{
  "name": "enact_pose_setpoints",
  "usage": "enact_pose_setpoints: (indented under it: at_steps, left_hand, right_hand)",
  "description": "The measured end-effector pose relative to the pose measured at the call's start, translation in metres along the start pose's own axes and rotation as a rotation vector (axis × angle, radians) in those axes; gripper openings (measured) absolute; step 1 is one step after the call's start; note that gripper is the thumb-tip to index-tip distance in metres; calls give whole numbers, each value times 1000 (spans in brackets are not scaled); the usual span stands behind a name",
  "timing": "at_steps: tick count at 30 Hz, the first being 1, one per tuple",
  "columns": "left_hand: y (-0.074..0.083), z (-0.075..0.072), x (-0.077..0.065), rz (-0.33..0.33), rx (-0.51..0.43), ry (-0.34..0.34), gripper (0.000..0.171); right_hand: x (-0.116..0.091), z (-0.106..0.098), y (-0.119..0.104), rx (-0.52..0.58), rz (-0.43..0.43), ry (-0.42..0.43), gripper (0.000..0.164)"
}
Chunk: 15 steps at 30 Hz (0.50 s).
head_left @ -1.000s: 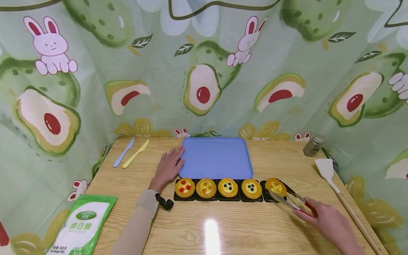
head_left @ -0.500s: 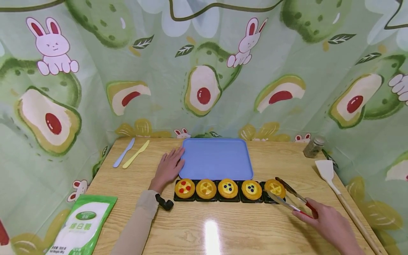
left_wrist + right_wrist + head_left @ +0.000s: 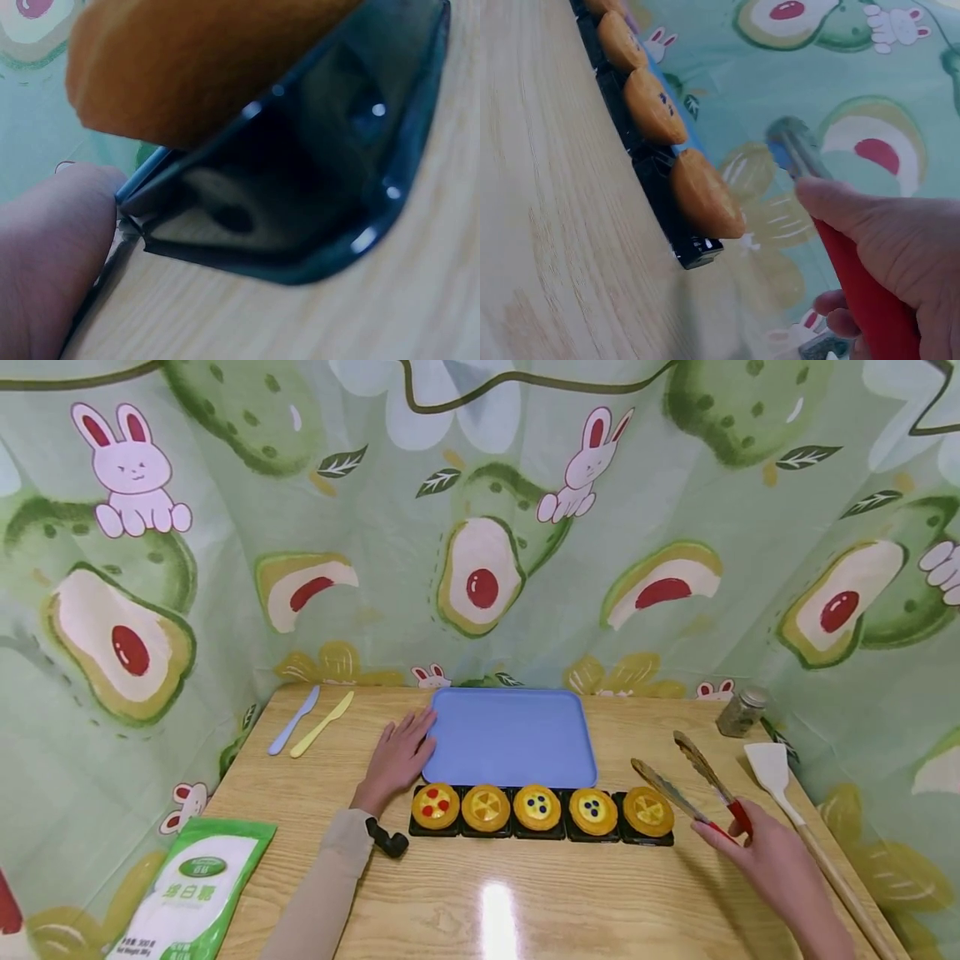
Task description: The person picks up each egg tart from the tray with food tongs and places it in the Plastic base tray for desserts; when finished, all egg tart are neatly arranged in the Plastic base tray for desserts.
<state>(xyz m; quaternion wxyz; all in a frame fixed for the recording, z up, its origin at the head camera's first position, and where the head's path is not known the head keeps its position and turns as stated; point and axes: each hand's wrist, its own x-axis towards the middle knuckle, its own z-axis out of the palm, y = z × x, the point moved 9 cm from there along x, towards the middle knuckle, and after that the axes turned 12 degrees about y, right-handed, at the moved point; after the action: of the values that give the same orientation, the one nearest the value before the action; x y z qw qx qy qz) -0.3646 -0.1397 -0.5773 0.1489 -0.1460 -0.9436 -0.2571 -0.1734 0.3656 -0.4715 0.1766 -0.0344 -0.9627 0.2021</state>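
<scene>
My right hand (image 3: 772,856) grips red-handled tongs (image 3: 693,814), whose two arms are spread apart with nothing between the tips. The tips hang above and behind the rightmost egg tart (image 3: 648,811), which sits in a black tray (image 3: 648,839). In the right wrist view the thumb presses along the red handle (image 3: 870,292). My left hand (image 3: 397,756) lies flat with straight fingers at the left edge of a blue serving tray (image 3: 513,735). A row of several tarts in black holders runs along its front; the leftmost tart (image 3: 436,807) has red toppings.
A blue knife (image 3: 294,721) and a yellow knife (image 3: 322,724) lie at the back left. A green-white sugar bag (image 3: 191,893) is at the front left. To the right are a long-handled spatula (image 3: 768,772) and a spice jar (image 3: 741,712). A patterned curtain (image 3: 480,568) surrounds the table.
The tongs were around the rightmost tart; they have lifted up and away to the right, leaving the tart in its black tray. My left hand has stayed put.
</scene>
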Motion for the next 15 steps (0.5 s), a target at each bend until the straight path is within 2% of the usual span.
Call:
enact_pose_setpoints:
  at_steps: [4, 7, 15]
  left_hand:
    - [2, -5, -2, -2, -12, 8, 59]
    - [2, -6, -3, -6, -8, 5, 59]
    - [0, -4, -3, -3, 4, 11, 60]
  right_hand:
    - [11, 10, 3, -12, -32, 88, 49]
    - [19, 21, 10, -38, -17, 131, 52]
    - [40, 52, 34, -56, 66, 140, 61]
